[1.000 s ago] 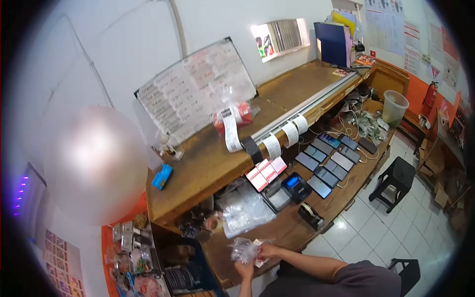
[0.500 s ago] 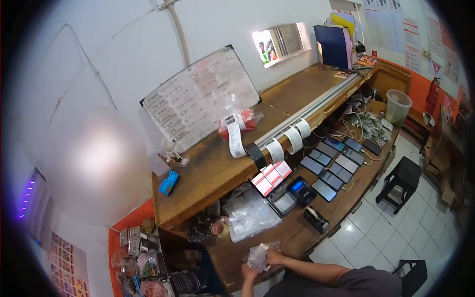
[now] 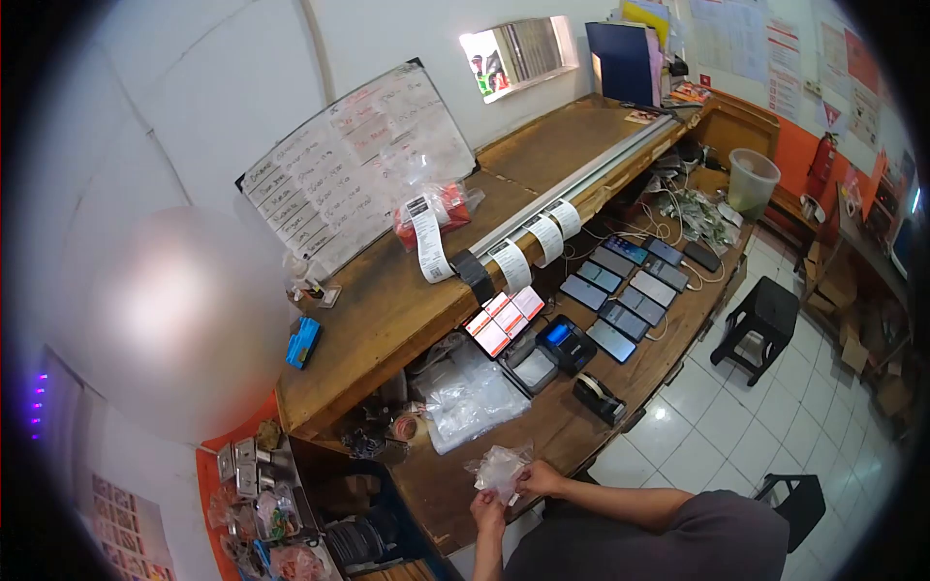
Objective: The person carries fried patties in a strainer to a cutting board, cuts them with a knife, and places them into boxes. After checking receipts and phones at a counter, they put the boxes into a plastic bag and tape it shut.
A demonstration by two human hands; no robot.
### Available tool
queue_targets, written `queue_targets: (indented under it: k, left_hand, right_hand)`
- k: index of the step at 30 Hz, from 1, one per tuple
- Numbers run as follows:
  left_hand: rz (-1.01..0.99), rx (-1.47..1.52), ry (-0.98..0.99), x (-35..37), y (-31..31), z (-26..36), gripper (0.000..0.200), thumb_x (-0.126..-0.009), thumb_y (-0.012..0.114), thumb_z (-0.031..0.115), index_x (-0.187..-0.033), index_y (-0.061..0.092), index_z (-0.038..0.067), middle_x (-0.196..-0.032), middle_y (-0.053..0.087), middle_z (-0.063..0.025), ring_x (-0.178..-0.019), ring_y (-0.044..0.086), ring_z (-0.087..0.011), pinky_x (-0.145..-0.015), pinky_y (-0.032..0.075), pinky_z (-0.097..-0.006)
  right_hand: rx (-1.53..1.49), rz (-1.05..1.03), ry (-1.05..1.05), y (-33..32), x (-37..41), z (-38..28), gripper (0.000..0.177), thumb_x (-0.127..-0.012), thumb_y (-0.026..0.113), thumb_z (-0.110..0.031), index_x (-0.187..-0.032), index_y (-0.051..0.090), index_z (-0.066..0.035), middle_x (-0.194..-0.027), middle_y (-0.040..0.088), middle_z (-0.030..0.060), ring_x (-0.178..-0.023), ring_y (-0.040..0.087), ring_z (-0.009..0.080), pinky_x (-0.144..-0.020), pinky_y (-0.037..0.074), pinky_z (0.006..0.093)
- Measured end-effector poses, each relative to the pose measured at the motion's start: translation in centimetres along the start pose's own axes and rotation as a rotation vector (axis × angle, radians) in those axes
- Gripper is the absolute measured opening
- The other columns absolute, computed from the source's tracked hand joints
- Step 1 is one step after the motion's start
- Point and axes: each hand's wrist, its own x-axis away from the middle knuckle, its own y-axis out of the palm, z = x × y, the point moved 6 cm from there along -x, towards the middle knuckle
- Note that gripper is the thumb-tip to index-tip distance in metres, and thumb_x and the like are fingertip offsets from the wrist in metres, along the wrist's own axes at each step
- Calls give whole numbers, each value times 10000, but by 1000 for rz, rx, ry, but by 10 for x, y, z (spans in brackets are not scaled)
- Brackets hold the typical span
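Note:
A small, crumpled clear plastic bag (image 3: 500, 469) is between my two hands, above the near edge of the wooden desk (image 3: 426, 504). My left hand (image 3: 487, 511) pinches its lower edge, and my right hand (image 3: 540, 479) grips it from the right side. Whether anything lies inside the bag I cannot make out. Just beyond it is a stack of flat clear plastic bags (image 3: 475, 402). A black tape dispenser (image 3: 599, 397) stands to the right of my right hand.
Several phones (image 3: 620, 290) with white cables lie on the desk, near a small printer (image 3: 566, 345). Receipt strips (image 3: 511, 266) hang from the raised shelf (image 3: 387, 339). A black stool (image 3: 759, 329) stands on the tiled floor. Metal containers (image 3: 247, 465) sit at lower left.
The view has shifted, so the desk and shelf appear further left and higher. Both hands still hold the plastic bag, which now looks more spread at its top.

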Motion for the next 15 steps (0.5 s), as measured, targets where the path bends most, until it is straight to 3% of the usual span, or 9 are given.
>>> queue_targets:
  k: [2,5,10,15]
  left_hand:
    - [7,22,58,7,7,14,201,-796,614,-114,-961,585,-3,-939,656,-113,-799,655,-197,-658,549,-276]
    - [42,-41,-66,12,9,21,196,-803,621,-108,-967,590,-6,-932,659,-113,-796,656,-196,-689,553,-278]
    - [-69,-35,-29,5,5,11,225,-815,645,-92,-1034,621,-46,-965,674,-131,-824,664,-191,-741,562,-288]
    - [-66,-221,19,-6,-6,3,279,-822,687,-57,-1092,632,-95,-992,683,-135,-857,667,-185,-779,568,-299]
  right_hand:
    - [-118,-11,42,4,-1,4,198,-815,655,-55,-989,688,34,-809,710,74,-737,676,140,-666,537,293]
    - [-90,-17,71,5,-3,1,180,-808,655,-26,-976,691,29,-844,705,84,-731,669,152,-654,531,281]
    - [-313,37,59,10,-7,14,176,-793,656,-21,-959,694,23,-789,677,30,-698,625,103,-638,515,273]
    - [-259,108,30,9,-1,15,158,-801,693,-51,-933,709,33,-806,684,37,-722,618,88,-667,511,253]
